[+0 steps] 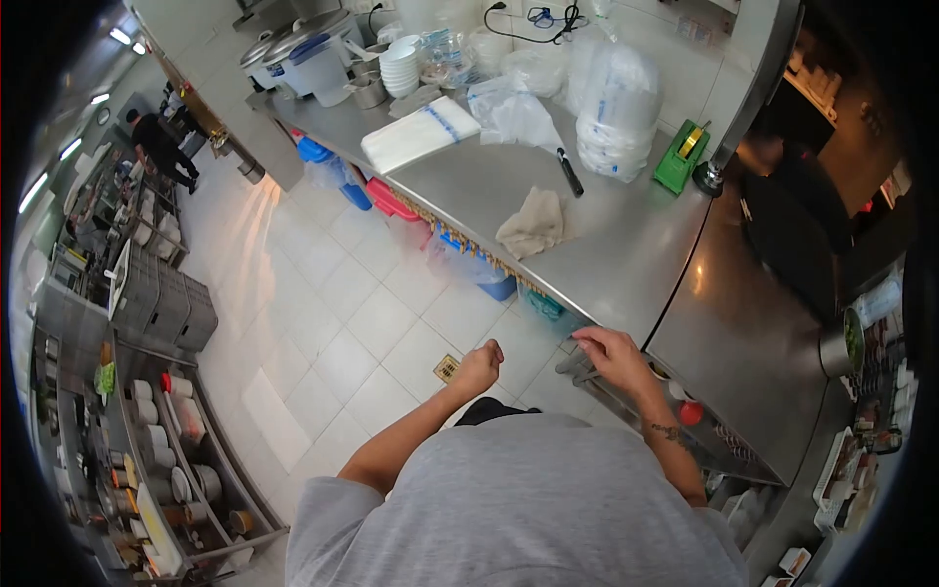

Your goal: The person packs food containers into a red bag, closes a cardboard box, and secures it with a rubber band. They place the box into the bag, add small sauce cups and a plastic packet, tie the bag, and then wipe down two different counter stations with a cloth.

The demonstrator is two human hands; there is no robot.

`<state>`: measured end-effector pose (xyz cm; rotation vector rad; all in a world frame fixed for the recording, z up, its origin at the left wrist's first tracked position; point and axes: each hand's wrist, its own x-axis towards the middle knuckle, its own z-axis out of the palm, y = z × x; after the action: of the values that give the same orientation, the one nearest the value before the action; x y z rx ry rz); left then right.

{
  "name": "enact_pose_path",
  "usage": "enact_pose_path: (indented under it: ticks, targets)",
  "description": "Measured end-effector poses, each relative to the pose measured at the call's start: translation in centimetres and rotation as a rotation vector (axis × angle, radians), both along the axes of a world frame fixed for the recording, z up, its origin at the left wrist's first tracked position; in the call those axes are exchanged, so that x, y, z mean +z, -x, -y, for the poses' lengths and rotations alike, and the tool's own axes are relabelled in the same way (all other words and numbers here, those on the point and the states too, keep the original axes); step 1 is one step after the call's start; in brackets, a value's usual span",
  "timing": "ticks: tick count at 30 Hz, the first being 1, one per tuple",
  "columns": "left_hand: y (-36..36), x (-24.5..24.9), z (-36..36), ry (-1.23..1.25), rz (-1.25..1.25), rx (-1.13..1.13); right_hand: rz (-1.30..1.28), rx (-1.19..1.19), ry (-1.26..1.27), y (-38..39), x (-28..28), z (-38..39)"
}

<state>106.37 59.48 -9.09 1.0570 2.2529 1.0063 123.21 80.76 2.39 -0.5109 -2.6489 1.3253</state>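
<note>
My left hand (477, 368) hovers over the tiled floor in front of my body, its fingers curled closed, with nothing showing in them. Near the front edge of the steel counter (626, 279), my right hand (614, 360) is raised with its fingers partly stretched and apart, holding nothing visible. On the counter beyond it lie a crumpled beige cloth (533, 223) and a black-handled knife (569, 173). A green tape dispenser (682, 157) stands farther back, beside a tall bagged stack of clear plastic containers (618, 117).
A folded white stack of bags (421, 134), white bowls (399, 68) and lidded pots (311, 59) line the counter's back left. Coloured bins (396, 202) sit beneath it. Shelves of cookware (176, 450) stand at left; another person (161, 147) is far off. A person in dark clothes (797, 205) is at right.
</note>
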Motion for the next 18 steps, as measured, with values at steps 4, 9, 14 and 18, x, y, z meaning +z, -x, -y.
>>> enact_pose_path:
  ticks: [4,9,14,18]
  targets:
    - [5.8,3.7,-3.7,-0.138,-0.047,0.059,-0.079,-0.064,-0.024,3.7,-0.2,-3.2]
    - [15.2,7.8,-10.1,-0.291,0.041,0.088,-0.153,-0.150,-0.122,8.7,-0.2,-5.7]
    - [26.1,10.3,-16.3,-0.219,-0.065,-0.009,-0.195,-0.234,-0.302,17.1,-2.4,-7.2]
    - [37.2,8.4,-21.7,-0.300,-0.109,-0.018,0.082,-0.282,-0.188,23.9,-4.0,-7.4]
